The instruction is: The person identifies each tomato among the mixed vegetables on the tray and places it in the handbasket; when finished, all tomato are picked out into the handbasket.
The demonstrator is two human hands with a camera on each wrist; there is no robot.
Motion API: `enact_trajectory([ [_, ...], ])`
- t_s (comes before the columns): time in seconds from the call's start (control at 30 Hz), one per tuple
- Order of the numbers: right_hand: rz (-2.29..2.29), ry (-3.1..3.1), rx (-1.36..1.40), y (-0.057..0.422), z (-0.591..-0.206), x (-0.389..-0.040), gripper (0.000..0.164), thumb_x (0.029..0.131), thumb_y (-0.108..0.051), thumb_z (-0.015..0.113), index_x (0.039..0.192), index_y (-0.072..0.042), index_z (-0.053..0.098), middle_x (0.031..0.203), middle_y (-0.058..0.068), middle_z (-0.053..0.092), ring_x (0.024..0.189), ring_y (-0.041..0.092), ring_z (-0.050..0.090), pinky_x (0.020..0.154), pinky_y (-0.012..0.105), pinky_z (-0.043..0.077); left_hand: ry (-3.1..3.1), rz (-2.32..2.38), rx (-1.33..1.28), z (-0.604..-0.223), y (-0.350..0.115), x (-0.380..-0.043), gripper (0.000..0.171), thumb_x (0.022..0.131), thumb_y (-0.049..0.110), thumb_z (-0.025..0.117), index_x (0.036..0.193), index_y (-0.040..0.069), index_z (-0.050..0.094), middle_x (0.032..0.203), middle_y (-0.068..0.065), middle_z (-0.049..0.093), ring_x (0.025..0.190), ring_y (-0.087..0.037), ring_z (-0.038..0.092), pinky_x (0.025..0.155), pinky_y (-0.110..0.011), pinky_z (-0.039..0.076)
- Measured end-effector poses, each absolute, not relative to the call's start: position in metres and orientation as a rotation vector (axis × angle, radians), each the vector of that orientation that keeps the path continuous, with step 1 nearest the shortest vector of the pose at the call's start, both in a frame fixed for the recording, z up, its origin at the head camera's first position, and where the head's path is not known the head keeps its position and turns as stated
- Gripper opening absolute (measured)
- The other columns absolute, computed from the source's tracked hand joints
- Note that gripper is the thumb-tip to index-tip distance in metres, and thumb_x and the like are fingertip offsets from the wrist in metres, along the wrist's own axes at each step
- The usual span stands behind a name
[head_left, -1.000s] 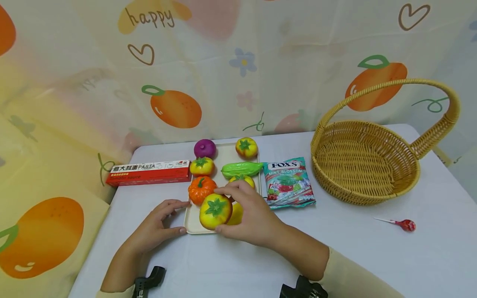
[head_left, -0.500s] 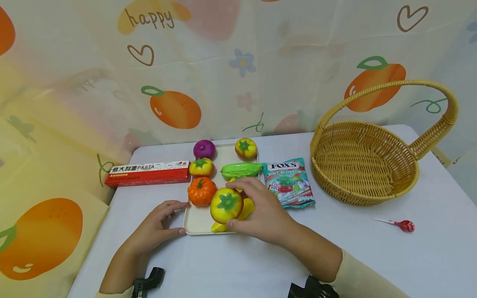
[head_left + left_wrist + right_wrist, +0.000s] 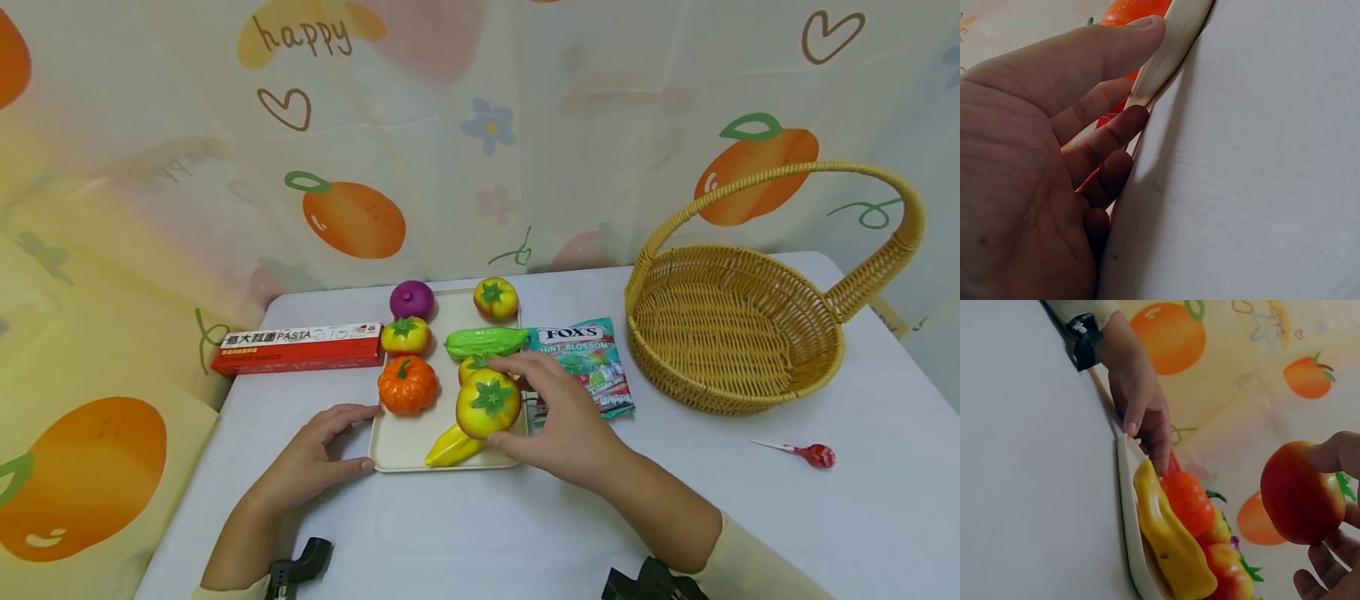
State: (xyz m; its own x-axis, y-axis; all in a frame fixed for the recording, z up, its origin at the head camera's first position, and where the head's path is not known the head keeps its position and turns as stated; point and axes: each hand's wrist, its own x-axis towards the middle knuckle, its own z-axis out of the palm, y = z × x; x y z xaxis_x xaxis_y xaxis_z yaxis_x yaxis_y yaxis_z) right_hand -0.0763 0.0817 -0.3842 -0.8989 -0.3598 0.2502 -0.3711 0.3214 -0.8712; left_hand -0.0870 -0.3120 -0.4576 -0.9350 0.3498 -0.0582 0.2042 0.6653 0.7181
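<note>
My right hand (image 3: 562,421) holds a yellow-red toy persimmon (image 3: 488,403) with a green leafy top, thumb and fingers on opposite sides. In the right wrist view this persimmon (image 3: 1302,492) is held apart from the tray. My left hand (image 3: 318,454) lies at the near left corner of the cream tray (image 3: 397,437), fingertips touching its rim. In the left wrist view the thumb (image 3: 1141,44) reaches over the tray rim (image 3: 1169,50). Beneath the held persimmon, a long yellow toy pepper or banana (image 3: 452,448) lies on the tray. Another persimmon (image 3: 471,367) is partly hidden behind it.
The tray also bears a toy pumpkin (image 3: 407,386), purple onion (image 3: 412,300), green vegetable (image 3: 485,342) and persimmons (image 3: 495,298). A pasta box (image 3: 300,347) stands left. A candy bag (image 3: 581,358), wicker basket (image 3: 735,392) and lollipop (image 3: 817,455) lie right.
My right hand has moved right with the persimmon, from the tray's near left part to over its right part. The yellow piece has come into view. My left hand has stayed put.
</note>
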Motion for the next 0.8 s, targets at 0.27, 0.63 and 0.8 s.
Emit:
enact_trajectory([
  [0.27,1.685,-2.578,0.631,0.092,-0.386,-0.076,0.075,0.080,-0.018,0.094,0.148,-0.019,0.062,0.149,-0.001,0.055,0.135,0.025,0.055,0.107,0.059,0.052,2.654,1.160,0.403,-0.457,-0.309,-0.087,0.071,0.084,0.021,0.094,0.149,0.022,0.064,0.146,-0.001,0.063,0.140,-0.032,0.051,0.118,-0.063,0.037],
  [0.63,1.667,-2.567,0.621,0.103,-0.387,-0.076,0.074,0.080,-0.017,0.093,0.147,-0.021,0.062,0.144,-0.004,0.058,0.124,0.018,0.059,0.100,0.053,0.057,2.665,1.157,0.369,-0.456,-0.307,-0.085,0.071,0.084,0.023,0.093,0.148,0.021,0.064,0.148,-0.003,0.062,0.143,-0.035,0.048,0.119,-0.068,0.034],
  [0.8,1.679,-2.552,0.614,0.110,-0.388,-0.077,0.074,0.080,-0.014,0.093,0.147,-0.018,0.062,0.147,-0.002,0.056,0.126,0.019,0.059,0.100,0.053,0.058,2.658,1.153,0.339,-0.455,-0.306,-0.085,0.071,0.085,0.022,0.093,0.149,0.020,0.063,0.148,-0.003,0.062,0.143,-0.035,0.048,0.119,-0.068,0.035],
])
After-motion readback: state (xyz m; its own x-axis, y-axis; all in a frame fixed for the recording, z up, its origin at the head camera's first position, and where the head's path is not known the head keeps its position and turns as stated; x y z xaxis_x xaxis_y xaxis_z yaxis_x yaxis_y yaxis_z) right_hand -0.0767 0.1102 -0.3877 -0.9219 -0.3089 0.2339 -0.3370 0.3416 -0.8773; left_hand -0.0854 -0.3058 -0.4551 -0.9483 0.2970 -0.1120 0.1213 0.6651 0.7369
